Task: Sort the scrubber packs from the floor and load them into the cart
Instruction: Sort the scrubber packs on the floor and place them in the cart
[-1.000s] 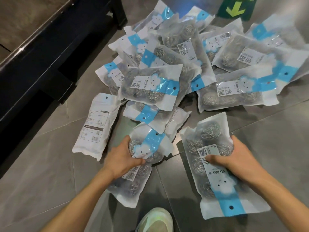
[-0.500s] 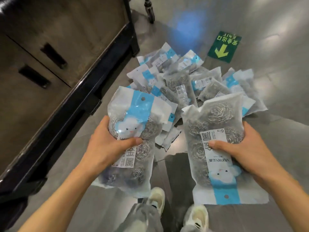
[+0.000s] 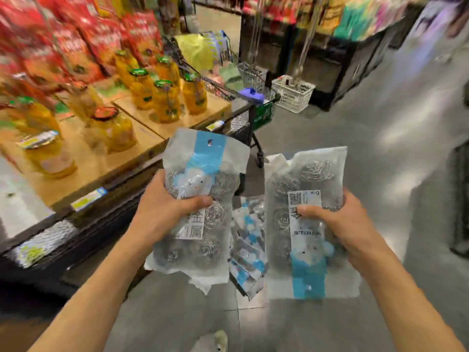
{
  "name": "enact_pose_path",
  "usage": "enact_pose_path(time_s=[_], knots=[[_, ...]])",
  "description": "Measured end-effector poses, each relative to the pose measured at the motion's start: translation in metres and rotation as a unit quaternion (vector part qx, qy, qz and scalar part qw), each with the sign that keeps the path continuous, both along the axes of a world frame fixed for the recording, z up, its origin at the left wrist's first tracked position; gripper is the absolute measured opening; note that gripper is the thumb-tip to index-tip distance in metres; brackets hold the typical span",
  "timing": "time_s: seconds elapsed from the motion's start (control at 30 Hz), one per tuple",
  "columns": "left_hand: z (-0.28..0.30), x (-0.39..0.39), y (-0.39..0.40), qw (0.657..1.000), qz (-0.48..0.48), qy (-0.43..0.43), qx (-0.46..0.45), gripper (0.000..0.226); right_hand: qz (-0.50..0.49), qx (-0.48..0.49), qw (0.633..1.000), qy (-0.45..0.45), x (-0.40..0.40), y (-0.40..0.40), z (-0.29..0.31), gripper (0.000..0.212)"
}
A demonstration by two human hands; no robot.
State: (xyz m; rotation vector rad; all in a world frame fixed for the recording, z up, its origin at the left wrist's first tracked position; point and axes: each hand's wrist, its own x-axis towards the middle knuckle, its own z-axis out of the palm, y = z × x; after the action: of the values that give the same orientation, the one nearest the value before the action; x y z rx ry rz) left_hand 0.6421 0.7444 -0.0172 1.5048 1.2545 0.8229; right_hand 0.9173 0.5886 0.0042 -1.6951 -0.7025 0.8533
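Plastic film, thin and glossy, is all that either hand has to hold onto. The left hand (image 3: 162, 212) is curled round the middle of one scrubber pack (image 3: 200, 199), thumb clamped across its printed label, with the blue header standing above the grip and the lower half hanging free below it. The right hand (image 3: 347, 224) pinches a second scrubber pack (image 3: 304, 219) the same way at mid-length, thumb on the white label, but this pack is turned over, so its blue header dangles beneath the grip. Both packs are lifted clear of the floor. Below and between the two grips, the remaining packs (image 3: 247, 245) lie heaped on the grey floor (image 3: 355, 138). Beyond the held packs, up and slightly left of the right hand's grip, stands the cart (image 3: 253, 115) with its dark frame and purple handle piece, well apart from both hands. The likeliest trouble, as I judge it, is slippage: the steel balls inside are loose and lumpy, so a pack squeezed only at its waist could slide through the film or swing and fall during the carry. The opposite orientations could also spoil the sorting if they go in unturned. Stepping toward the cart risks treading on the heap underfoot, and the display shelf (image 3: 106, 158) of yellow jars (image 3: 165, 97), off to the left of the left hand's grip, is near enough that a wide swing might clip it.
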Motion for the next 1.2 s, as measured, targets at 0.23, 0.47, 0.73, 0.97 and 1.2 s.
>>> enact_pose_path(time_s=[0.23,0.47,0.73,0.97,1.2], knots=[[0.05,-0.074,-0.033,0.993,0.093,-0.072,0.027,0.09,0.081,0.048,0.995,0.034,-0.059,0.008,0.055,0.051],[0.058,-0.178,-0.143,0.964,0.255,-0.066,0.045,0.08,0.257,0.05,0.963,0.06,-0.144,0.011,0.061,0.058],[0.058,-0.294,-0.331,0.868,0.494,-0.022,0.034,0.081,0.465,0.004,0.879,0.108,-0.298,-0.029,0.052,0.042],[0.053,-0.374,-0.469,0.775,0.631,-0.038,0.015,0.09,0.604,-0.017,0.79,0.099,-0.435,-0.083,0.048,0.055],[0.048,-0.473,-0.582,0.722,0.689,-0.061,0.028,0.089,0.678,-0.006,0.73,0.08,-0.58,-0.168,0.048,0.049]])
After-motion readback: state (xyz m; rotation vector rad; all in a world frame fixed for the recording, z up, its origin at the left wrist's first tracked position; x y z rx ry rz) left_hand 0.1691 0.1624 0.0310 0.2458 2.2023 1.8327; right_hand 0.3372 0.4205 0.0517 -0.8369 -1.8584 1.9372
